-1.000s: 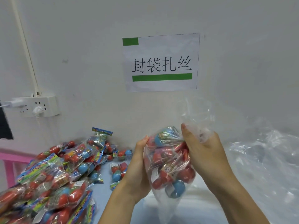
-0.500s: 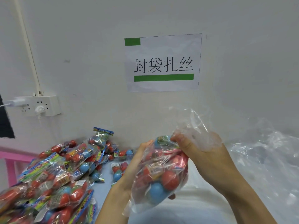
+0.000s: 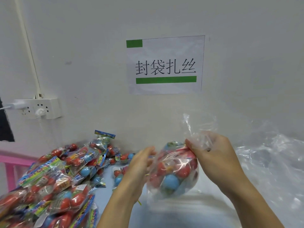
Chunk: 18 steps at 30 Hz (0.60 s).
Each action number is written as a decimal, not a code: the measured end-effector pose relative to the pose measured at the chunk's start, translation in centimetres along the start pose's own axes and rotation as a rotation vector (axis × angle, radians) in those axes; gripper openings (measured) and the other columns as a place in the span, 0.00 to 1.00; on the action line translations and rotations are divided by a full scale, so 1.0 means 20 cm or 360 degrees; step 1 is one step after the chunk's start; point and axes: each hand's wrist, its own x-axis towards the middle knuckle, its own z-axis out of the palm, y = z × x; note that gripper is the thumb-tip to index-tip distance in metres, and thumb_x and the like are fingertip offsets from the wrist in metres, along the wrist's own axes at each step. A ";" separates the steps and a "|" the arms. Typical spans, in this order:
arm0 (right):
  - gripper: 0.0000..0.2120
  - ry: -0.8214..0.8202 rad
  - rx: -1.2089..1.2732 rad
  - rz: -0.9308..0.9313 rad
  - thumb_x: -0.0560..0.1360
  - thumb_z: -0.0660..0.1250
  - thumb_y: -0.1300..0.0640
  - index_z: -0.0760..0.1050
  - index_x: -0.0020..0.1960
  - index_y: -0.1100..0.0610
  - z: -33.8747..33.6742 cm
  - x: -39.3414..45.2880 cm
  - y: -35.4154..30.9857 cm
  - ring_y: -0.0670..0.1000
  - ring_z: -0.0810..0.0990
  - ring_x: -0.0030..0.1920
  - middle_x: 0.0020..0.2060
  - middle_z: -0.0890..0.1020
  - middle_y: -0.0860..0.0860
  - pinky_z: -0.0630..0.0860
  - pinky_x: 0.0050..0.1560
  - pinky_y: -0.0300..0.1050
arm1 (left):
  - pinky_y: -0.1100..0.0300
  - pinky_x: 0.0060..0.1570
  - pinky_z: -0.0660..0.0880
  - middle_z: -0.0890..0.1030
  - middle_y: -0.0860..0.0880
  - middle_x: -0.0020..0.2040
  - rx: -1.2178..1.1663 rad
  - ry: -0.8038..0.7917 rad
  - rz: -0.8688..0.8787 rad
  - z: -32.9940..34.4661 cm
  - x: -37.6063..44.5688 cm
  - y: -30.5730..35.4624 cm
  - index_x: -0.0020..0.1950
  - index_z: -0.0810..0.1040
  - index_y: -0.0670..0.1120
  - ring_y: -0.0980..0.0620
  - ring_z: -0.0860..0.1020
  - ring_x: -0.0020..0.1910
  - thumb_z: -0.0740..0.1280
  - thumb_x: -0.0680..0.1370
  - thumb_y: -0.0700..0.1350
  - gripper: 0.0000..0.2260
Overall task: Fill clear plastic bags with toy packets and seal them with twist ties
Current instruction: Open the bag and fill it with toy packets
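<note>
A clear plastic bag (image 3: 172,178) stuffed with red and blue toy packets hangs above the table. My right hand (image 3: 217,155) is clenched around its gathered neck, and the loose top of the bag sticks up above my fist. My left hand (image 3: 136,170) is just left of the bag, fingers curled, fingertips near its upper side. A thin yellow-green twist tie (image 3: 139,202) pokes out below that hand's palm. A big pile of loose toy packets (image 3: 54,175) lies on the table to the left.
A heap of empty clear plastic bags (image 3: 271,162) covers the right side. On the wall are a paper sign (image 3: 164,65) and a white power strip (image 3: 41,108) with plugs. A pink frame (image 3: 9,162) stands at the far left.
The bag has turned and swung lower under my right fist, its neck gathered tighter. My left hand has come off the bag's side and bottom and now hovers beside it.
</note>
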 end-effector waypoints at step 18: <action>0.07 -0.0045 -0.0221 0.0050 0.68 0.75 0.63 0.79 0.34 0.59 0.07 -0.02 0.00 0.50 0.79 0.31 0.28 0.81 0.49 0.77 0.33 0.48 | 0.57 0.57 0.78 0.84 0.57 0.53 0.1023 -0.0712 0.0589 0.04 -0.11 0.06 0.64 0.73 0.65 0.58 0.82 0.54 0.72 0.69 0.46 0.26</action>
